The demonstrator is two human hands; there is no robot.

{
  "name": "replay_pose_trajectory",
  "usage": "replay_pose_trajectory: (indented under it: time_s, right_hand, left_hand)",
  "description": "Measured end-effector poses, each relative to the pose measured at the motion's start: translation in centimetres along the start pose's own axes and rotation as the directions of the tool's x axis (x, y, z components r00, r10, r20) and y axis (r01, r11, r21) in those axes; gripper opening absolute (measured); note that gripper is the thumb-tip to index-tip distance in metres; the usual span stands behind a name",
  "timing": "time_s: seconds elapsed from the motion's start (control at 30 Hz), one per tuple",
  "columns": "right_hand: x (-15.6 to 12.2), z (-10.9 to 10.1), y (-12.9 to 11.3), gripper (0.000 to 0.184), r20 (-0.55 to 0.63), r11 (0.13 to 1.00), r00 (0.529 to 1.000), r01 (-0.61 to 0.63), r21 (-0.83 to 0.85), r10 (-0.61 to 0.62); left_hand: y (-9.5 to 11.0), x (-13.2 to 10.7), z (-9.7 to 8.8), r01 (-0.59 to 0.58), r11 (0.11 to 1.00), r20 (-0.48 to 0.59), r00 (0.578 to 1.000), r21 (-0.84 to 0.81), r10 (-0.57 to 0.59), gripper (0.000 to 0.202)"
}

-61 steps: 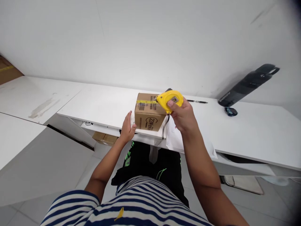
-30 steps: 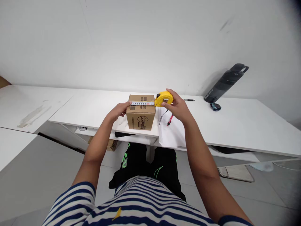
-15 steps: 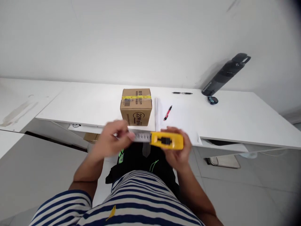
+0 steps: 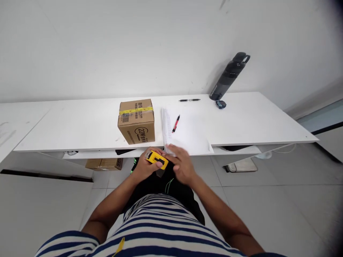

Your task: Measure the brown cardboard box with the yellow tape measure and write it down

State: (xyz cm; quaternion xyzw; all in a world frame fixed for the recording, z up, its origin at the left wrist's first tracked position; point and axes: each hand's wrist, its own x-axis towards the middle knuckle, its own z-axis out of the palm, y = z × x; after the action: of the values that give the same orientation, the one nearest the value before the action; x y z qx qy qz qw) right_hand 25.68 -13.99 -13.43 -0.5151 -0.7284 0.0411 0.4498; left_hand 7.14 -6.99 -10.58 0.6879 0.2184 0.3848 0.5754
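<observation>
My left hand (image 4: pixel 147 166) is closed around a yellow tape measure (image 4: pixel 158 160) with a black slide on top, its silver end pointing left. Just right of it, my right hand (image 4: pixel 182 165) has its fingers stretched apart and holds nothing, with the fingertips close to the tape measure. Both hands are at the front edge of the white desk (image 4: pixel 80 125). Beyond them, a cardboard box (image 4: pixel 138 130) with a yellow strip across its top stands on the desk. A stack of paper (image 4: pixel 191 134) lies right of the box, with a red-and-black pen (image 4: pixel 176 123) on it.
A black pen (image 4: pixel 189 100) lies near the wall. At the back right, a dark bottle (image 4: pixel 226 78) stands with a small dark round object (image 4: pixel 220 104) before it. Cardboard boxes (image 4: pixel 104 164) sit below the desk at left.
The tape measure has passed from my right hand to my left, and its drawn-out silver strip no longer shows. My right hand has opened. The view has shifted to the right.
</observation>
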Motion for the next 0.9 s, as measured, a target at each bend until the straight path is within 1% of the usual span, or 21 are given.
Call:
replay_pose_trajectory:
  time_s: [0.03, 0.07, 0.1, 0.13, 0.17, 0.2, 0.23, 0.27, 0.3, 0.37, 0.4, 0.47, 0.5, 0.57, 0.63, 0.7, 0.77, 0.83, 0.9]
  right_hand:
    - [1.8, -1.3, 1.6, 0.058, 0.03, 0.994, 0.997, -0.071, -0.089, 0.074]
    - [3.9, -2.4, 3.4, 0.056, 0.041, 0.963, 0.979, -0.187, -0.194, 0.199]
    - [6.1, -3.4, 5.3, 0.058, 0.05, 0.902, 0.944, -0.294, -0.315, 0.325]
    - [8.1, -4.1, 7.1, 0.061, 0.075, 0.821, 0.9, -0.354, -0.449, 0.429]
    - [10.0, -4.5, 8.9, 0.064, 0.133, 0.738, 0.853, -0.347, -0.579, 0.505]
    - [11.5, -4.8, 10.4, 0.066, 0.225, 0.688, 0.807, -0.279, -0.67, 0.547]
    - [12.7, -4.8, 11.8, 0.064, 0.296, 0.671, 0.768, -0.224, -0.707, 0.568]
    - [13.4, -4.8, 12.9, 0.06, 0.331, 0.676, 0.759, -0.189, -0.712, 0.561]
    - [13.7, -4.6, 13.7, 0.054, 0.356, 0.687, 0.759, -0.163, -0.708, 0.546]
    - [13.5, -4.3, 14.8, 0.045, 0.342, 0.705, 0.788, -0.159, -0.691, 0.513]
    - [13.3, -4.1, 15.2, 0.045, 0.322, 0.704, 0.801, -0.167, -0.69, 0.505]
    - [12.8, -4.0, 15.7, 0.047, 0.285, 0.7, 0.815, -0.193, -0.688, 0.505]
    - [12.7, -4.0, 16.0, 0.047, 0.28, 0.701, 0.813, -0.205, -0.683, 0.51]
    - [12.8, -4.1, 16.4, 0.044, 0.295, 0.714, 0.799, -0.225, -0.663, 0.525]
    - [13.2, -4.3, 16.9, 0.04, 0.324, 0.733, 0.778, -0.242, -0.636, 0.539]
    - [13.4, -4.7, 17.1, 0.035, 0.338, 0.749, 0.768, -0.263, -0.608, 0.544]
    - [13.4, -5.1, 16.9, 0.028, 0.333, 0.77, 0.777, -0.286, -0.57, 0.534]
    - [13.0, -5.3, 16.3, 0.025, 0.305, 0.799, 0.803, -0.316, -0.512, 0.513]
    - [12.3, -4.9, 15.1, 0.033, 0.252, 0.829, 0.833, -0.359, -0.429, 0.492]
  left_hand:
    - [0.0, 0.9, -0.5, -0.051, 0.986, 0.072, 0.997, 0.161, 0.04, 0.046]
    - [-0.2, 1.8, -1.0, -0.11, 0.938, 0.153, 0.986, 0.328, 0.062, 0.045]
    - [-0.5, 2.6, -1.4, -0.167, 0.866, 0.228, 0.972, 0.471, 0.063, 0.045]
    - [-0.8, 3.3, -1.6, -0.21, 0.789, 0.284, 0.958, 0.577, 0.047, 0.045]
    - [-1.2, 3.9, -1.6, -0.234, 0.726, 0.32, 0.947, 0.647, 0.02, 0.047]
    - [-1.7, 4.4, -1.6, -0.241, 0.681, 0.341, 0.94, 0.691, -0.013, 0.049]
    - [-2.1, 4.8, -1.5, -0.239, 0.652, 0.35, 0.936, 0.72, -0.044, 0.052]
    - [-2.5, 5.1, -1.4, -0.231, 0.632, 0.35, 0.934, 0.74, -0.068, 0.055]
    - [-2.8, 5.4, -1.2, -0.223, 0.62, 0.345, 0.935, 0.753, -0.083, 0.058]
    - [-3.2, 6.2, -1.1, -0.192, 0.616, 0.32, 0.942, 0.764, -0.102, 0.063]
    - [-3.2, 6.7, -1.1, -0.157, 0.627, 0.289, 0.95, 0.763, -0.114, 0.063]
    - [-3.3, 7.9, -1.3, -0.041, 0.679, 0.203, 0.966, 0.733, -0.16, 0.057]
    - [-3.3, 8.6, -1.5, 0.032, 0.718, 0.157, 0.968, 0.695, -0.196, 0.053]
    - [-3.6, 9.6, -2.0, 0.179, 0.799, 0.085, 0.957, 0.574, -0.277, 0.049]
    - [-3.9, 10.2, -2.4, 0.269, 0.852, 0.06, 0.942, 0.449, -0.33, 0.052]
    - [-4.2, 10.3, -2.8, 0.288, 0.878, 0.069, 0.939, 0.382, -0.338, 0.053]
    - [-4.4, 10.2, -3.0, 0.29, 0.887, 0.084, 0.937, 0.359, -0.34, 0.053]
    - [-4.3, 10.0, -3.1, 0.305, 0.892, 0.087, 0.932, 0.335, -0.351, 0.053]
    - [-4.1, 10.0, -3.1, 0.319, 0.897, 0.089, 0.928, 0.306, -0.361, 0.053]
